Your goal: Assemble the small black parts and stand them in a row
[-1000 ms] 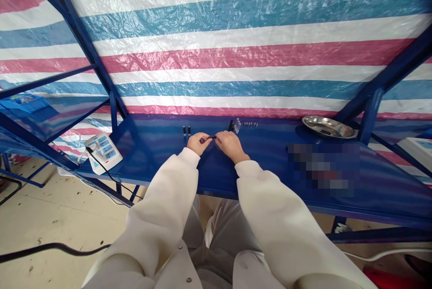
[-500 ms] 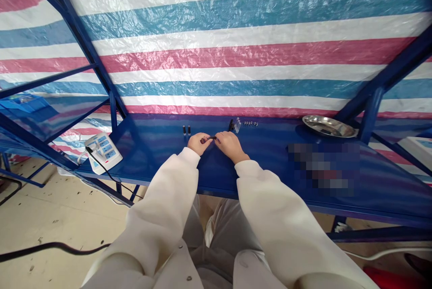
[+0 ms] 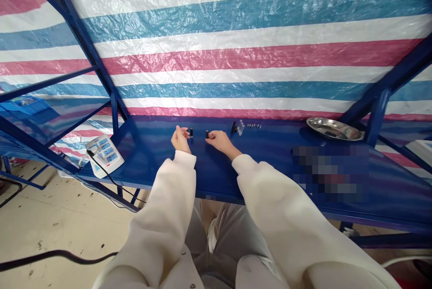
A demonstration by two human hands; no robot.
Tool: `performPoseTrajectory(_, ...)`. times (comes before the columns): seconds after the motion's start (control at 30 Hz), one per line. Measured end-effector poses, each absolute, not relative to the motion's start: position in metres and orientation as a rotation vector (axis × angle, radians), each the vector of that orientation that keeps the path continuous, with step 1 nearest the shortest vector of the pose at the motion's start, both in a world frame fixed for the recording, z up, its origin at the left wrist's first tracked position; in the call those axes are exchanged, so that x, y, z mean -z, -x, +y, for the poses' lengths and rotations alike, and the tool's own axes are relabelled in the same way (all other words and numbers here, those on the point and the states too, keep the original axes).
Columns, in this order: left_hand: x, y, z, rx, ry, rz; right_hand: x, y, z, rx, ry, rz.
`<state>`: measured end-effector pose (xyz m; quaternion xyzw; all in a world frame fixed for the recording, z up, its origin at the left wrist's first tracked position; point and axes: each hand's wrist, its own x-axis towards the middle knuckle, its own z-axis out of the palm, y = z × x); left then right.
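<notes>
We are apparently setting down the black tube (image 3: pixel 207 134) our right hand (image 3: pixel 221 140) is pinching, needing gentle release next, our left hand (image 3: pixel 181 139) showing no clear grip.

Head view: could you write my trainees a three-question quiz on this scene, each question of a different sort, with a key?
1. Multiple choice: what is at the fingertips of the right hand?
A) a power plug
B) a small black cylinder
C) a screwdriver

2. True or false: the clear tubes sit between the black pieces and the row of small metal parts.

3. Fill in: at the left end of the blue table sits a white ____, with a black cable plugged into it.

Key: 1. B; 2. True; 3. power strip.
</notes>
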<state>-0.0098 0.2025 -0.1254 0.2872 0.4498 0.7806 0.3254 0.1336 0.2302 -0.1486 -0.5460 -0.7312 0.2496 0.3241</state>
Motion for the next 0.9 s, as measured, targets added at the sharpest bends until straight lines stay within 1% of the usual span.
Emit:
performPoseTrajectory(0.13, 0.123, 0.012, 0.202, -2.033, -0.585, 1.133, 0.148, -0.114, 0.245, -0.576, 1.518, -1.979)
performPoseTrajectory(0.33, 0.122, 0.011, 0.2, -2.014, -0.547, 1.116, 0.153, -0.094, 0.258, -0.52, 1.559, -2.05)
performPoseTrajectory(0.67, 0.12, 0.008, 0.198, -2.001, -0.54, 1.098, 0.153, -0.09, 0.262, -0.609, 1.535, -2.069)
performPoseTrajectory(0.9, 0.121, 0.009, 0.197, -1.99, -0.565, 1.139, 0.151, -0.092, 0.259, -0.604, 1.562, -2.051)
